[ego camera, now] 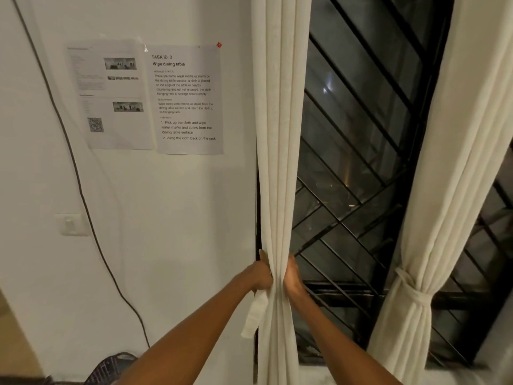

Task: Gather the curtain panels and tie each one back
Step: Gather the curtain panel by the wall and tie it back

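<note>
Cream left curtain panel (280,134) hangs bunched beside the window grille (358,168), squeezed between both hands. The left hand (262,276) grips its wall-side edge, and a tie strip (254,315) dangles beneath, seemingly from that fist. The right hand (294,276) curls round the window side. Alongside, the right curtain panel (444,190) is already tied back.

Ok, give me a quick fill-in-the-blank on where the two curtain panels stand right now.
1. The left hand and right hand both grip the left curtain panel, gathered but not yet ___.
2. The fabric tie is wrapped round the ___ panel.
3. A loose strip hangs from under the ___ hand.
Missing words: tied; right; left.
</note>
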A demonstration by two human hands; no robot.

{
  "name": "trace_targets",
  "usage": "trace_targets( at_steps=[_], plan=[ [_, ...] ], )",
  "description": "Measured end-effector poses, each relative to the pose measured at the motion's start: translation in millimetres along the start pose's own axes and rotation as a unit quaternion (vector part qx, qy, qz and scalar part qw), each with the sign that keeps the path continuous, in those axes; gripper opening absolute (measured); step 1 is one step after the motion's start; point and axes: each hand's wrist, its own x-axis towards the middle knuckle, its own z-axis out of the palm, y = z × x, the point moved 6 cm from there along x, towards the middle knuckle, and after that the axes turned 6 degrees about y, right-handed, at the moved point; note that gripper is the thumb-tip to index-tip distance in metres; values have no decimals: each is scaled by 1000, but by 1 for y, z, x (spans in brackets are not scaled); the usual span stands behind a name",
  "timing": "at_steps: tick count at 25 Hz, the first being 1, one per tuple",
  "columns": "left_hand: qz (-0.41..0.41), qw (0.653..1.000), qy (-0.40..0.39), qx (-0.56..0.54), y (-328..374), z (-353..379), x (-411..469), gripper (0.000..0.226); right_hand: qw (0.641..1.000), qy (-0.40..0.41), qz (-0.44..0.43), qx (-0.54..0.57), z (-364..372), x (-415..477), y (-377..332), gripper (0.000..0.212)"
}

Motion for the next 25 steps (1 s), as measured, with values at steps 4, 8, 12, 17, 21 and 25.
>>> trace_targets(
  at_steps=[4,8,12,17,21,25],
  plan=[
    [37,971,-142,-190,24,-5,-41,62,1000,-10,27,6,1,12,3,55],
    [-2,906,-196,-375,44,-13,-60,85,1000,-16,6,-8,13,9,18,51],
    [-81,943,-16,-321,42,-17,-47,96,997,-51,-10,-64,4,11,29,46],
    [-103,961,114,-231,38,-27,-40,37,987,56,-109,-103,-33,-26,9,21],
    [-96,970,110,-196,43,-33,-37,35,958,27,-129,-256,-25,-68,23,46],
    [-133,961,58,-234,45,-26,-32,40,915,-5,-90,-393,-19,-54,64,39]
  ],
)
